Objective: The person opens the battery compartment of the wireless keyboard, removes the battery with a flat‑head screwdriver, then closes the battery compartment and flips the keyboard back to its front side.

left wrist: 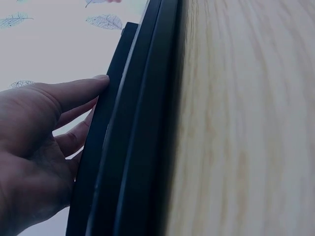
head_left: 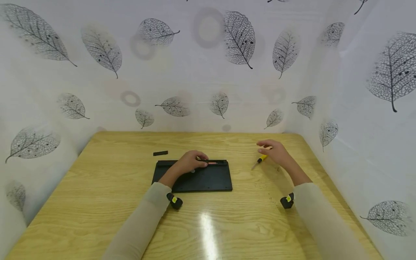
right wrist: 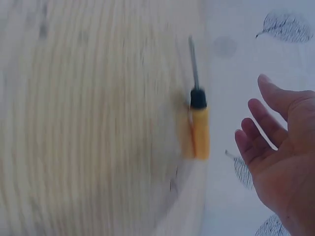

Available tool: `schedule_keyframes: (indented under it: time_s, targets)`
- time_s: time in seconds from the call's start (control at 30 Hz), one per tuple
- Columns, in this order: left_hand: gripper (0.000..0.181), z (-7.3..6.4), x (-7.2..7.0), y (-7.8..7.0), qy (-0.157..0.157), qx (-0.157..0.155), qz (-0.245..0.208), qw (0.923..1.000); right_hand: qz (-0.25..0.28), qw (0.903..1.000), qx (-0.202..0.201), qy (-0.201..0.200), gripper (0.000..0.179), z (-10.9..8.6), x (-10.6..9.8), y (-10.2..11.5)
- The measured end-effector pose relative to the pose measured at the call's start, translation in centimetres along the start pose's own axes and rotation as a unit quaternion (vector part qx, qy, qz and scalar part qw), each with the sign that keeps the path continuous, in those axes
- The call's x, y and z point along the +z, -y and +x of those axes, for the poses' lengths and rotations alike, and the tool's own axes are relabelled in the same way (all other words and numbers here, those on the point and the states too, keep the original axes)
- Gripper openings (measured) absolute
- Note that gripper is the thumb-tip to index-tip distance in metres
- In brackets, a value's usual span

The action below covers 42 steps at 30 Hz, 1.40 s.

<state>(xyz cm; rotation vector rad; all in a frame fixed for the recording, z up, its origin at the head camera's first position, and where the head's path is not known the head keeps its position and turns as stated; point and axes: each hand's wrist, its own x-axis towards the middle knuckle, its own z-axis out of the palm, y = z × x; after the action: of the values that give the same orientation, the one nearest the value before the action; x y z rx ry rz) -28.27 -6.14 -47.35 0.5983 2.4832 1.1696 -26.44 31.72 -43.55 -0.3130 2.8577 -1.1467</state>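
A black keyboard (head_left: 203,182) lies face down on the table, its raised ridge at the far side. In that ridge an uncovered slot shows a thin battery (head_left: 212,163) with red on it. My left hand (head_left: 188,163) grips the ridge, thumb on the near side and fingers curled over the back; the left wrist view has the thumb against the black edge (left wrist: 118,113). Over on the right, my right hand (head_left: 275,151) hovers above a yellow-handled screwdriver (right wrist: 199,125). Its fingers (right wrist: 261,120) are loosely bent, apart from the handle and holding nothing.
A small black cover strip (head_left: 160,153) lies behind the keyboard's left corner. Dark specks (head_left: 271,198) are scattered on the wooden table (head_left: 97,202) below the right hand. White leaf-print curtains (head_left: 195,79) hang along the table's back and sides.
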Motion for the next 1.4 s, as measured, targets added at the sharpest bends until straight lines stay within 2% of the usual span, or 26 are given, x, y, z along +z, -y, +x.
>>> schedule_keyframes:
  time_s: [0.23, 0.5, 0.6, 0.77, 0.9, 1.13, 1.3, 1.4]
  targets:
    - [0.026, 0.1, 0.0, 0.2, 0.001, 0.005, -0.003, 1.0000, -0.054, 0.9976, 0.005, 0.043, 0.038, 0.3, -1.9, -2.8]
    - [0.026, 0.1, 0.0, 0.1, 0.000, 0.004, -0.005, 1.0000, -0.078, 0.9954, -0.032, 0.045, 0.035, 0.6, -2.3, -5.1]
    - [0.026, 0.1, 0.1, 0.1, 0.001, 0.007, -0.005, 1.0000, -0.070, 0.9960, -0.030, 0.046, 0.033, 0.5, -1.9, -5.8]
    - [0.026, 0.2, 0.1, 0.1, 0.002, 0.008, -0.003, 1.0000, -0.049, 0.9970, -0.033, 0.051, 0.032, 0.4, -1.4, -6.3]
    - [0.026, 0.2, 0.1, 0.2, 0.002, 0.006, -0.001, 1.0000, -0.053, 0.9969, -0.036, 0.045, 0.027, 0.5, -1.1, -6.5]
    - [0.025, 0.1, 0.1, 0.1, 0.002, -0.005, -0.023, 0.9997, -0.050, 0.9979, -0.007, 0.042, 0.020, 0.5, -1.0, -6.1]
    - [0.025, 0.0, 0.1, 0.1, -0.001, -0.010, -0.024, 0.9997, -0.043, 0.9978, 0.021, 0.045, 0.023, 0.3, -1.0, -6.0]
    - [0.025, 0.0, 0.1, 0.1, -0.003, -0.009, -0.019, 0.9998, -0.037, 0.9980, 0.023, 0.046, 0.024, 0.0, -1.1, -6.1]
